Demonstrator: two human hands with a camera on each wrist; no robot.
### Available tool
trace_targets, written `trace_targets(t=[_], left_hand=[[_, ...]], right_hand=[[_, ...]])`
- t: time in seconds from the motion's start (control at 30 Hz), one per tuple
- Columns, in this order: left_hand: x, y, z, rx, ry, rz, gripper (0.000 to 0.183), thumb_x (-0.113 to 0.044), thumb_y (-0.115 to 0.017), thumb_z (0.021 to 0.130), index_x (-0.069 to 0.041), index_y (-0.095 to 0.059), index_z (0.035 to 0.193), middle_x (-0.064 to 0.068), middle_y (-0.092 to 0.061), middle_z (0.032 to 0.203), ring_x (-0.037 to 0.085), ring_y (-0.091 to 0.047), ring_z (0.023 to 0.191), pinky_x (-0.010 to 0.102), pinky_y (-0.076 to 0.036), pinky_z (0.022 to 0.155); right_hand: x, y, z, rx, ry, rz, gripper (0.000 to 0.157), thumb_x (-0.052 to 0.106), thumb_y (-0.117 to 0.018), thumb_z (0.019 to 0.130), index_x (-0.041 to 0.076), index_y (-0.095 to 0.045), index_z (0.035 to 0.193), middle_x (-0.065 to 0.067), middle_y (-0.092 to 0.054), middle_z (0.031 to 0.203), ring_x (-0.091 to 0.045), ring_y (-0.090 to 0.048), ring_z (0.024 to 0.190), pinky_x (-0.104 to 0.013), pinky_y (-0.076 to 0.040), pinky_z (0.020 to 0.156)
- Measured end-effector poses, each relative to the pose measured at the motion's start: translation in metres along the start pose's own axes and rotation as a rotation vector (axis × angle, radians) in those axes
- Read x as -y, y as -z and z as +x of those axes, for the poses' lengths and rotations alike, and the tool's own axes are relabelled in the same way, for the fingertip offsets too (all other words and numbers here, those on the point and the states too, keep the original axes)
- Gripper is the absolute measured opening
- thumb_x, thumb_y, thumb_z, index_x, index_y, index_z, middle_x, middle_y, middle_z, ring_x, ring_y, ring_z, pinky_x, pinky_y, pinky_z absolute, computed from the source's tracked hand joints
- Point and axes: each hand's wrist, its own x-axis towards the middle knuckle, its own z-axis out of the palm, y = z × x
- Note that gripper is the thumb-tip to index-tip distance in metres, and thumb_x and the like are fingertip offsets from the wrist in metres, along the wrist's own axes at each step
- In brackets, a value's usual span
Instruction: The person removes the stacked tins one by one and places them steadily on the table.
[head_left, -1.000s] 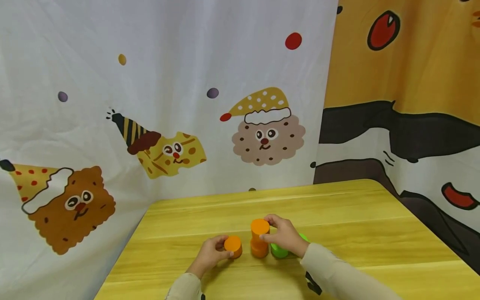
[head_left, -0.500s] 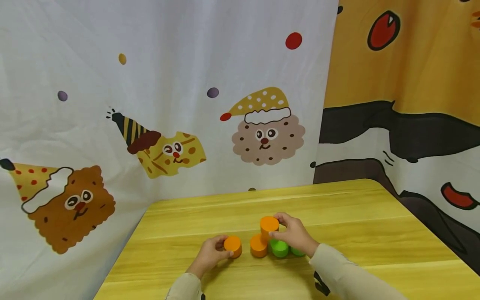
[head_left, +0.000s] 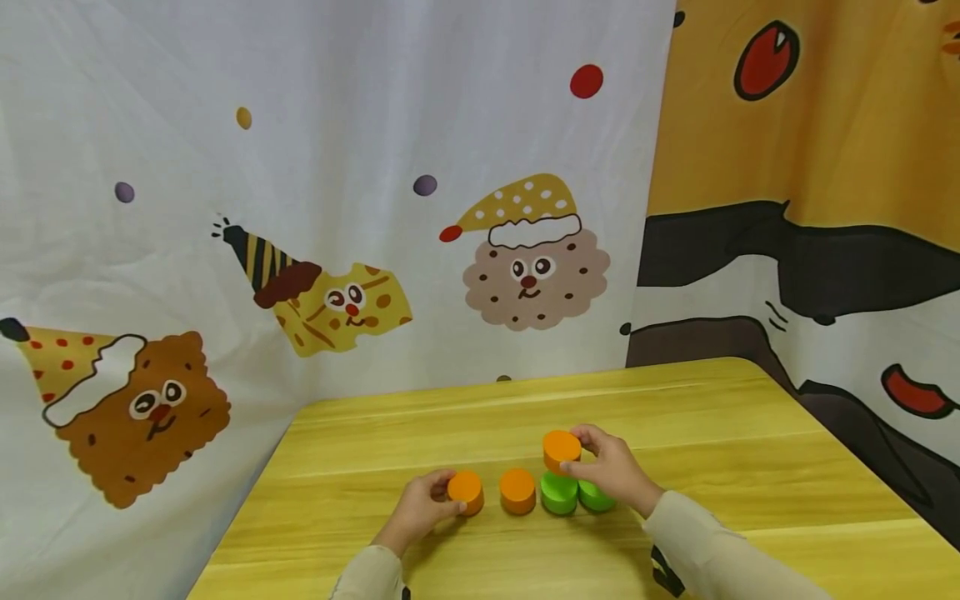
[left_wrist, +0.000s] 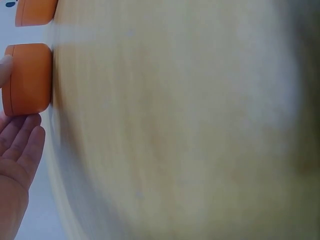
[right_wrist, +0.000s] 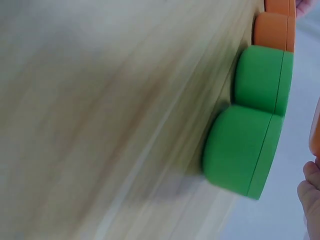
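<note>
Between thumb and fingers, my left hand holds an orange round block that stands on the table. The left wrist view shows the thumb on one side of this block and fingertips at the other. My right hand pinches a second orange round block, raised over a green round block. Another green block stands at its right, partly behind the hand. One more orange block stands untouched, left of the green pair. At the right wrist view's edge, the raised block is partly cut off.
The yellow wood-grain table has a rounded far right corner. Behind it hangs a white curtain printed with cartoon snacks. An orange and black patterned cloth hangs at the right.
My right hand has moved right with its orange block, from over the middle orange block to over the left green one. Both green blocks now show more fully. My left hand stays put.
</note>
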Motion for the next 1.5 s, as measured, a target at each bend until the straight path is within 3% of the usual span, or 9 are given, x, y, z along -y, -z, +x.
trace_targets(t=[0.57,1.1,1.5], left_hand=[[-0.002,0.000,-0.001,0.005,0.004,-0.008,0.063,-0.017,-0.076,0.078,0.010,-0.048,0.128,0.023,-0.057,0.122,0.029,-0.059,0.103,0.038,-0.052,0.086],[-0.002,-0.001,0.000,0.004,-0.002,-0.003,0.063,-0.018,-0.075,0.078,0.010,-0.048,0.128,0.022,-0.058,0.120,0.029,-0.059,0.103,0.037,-0.053,0.086],[0.000,-0.003,0.000,-0.002,0.004,-0.005,0.064,-0.018,-0.076,0.078,0.009,-0.048,0.129,0.021,-0.058,0.121,0.029,-0.059,0.104,0.038,-0.052,0.086]], right_hand=[[-0.019,0.034,-0.016,-0.092,-0.082,-0.053,0.050,0.021,-0.076,0.077,-0.002,-0.054,0.116,-0.012,-0.061,0.109,-0.035,-0.053,0.115,-0.047,-0.042,0.100],[-0.032,0.065,-0.032,-0.116,-0.134,-0.147,0.059,0.028,-0.073,0.080,-0.005,-0.048,0.123,-0.020,-0.057,0.118,-0.041,-0.049,0.118,-0.048,-0.043,0.098],[-0.045,0.068,-0.043,-0.132,-0.196,-0.156,0.061,0.027,-0.076,0.077,-0.008,-0.050,0.120,-0.021,-0.057,0.116,-0.039,-0.051,0.115,-0.044,-0.045,0.097]])
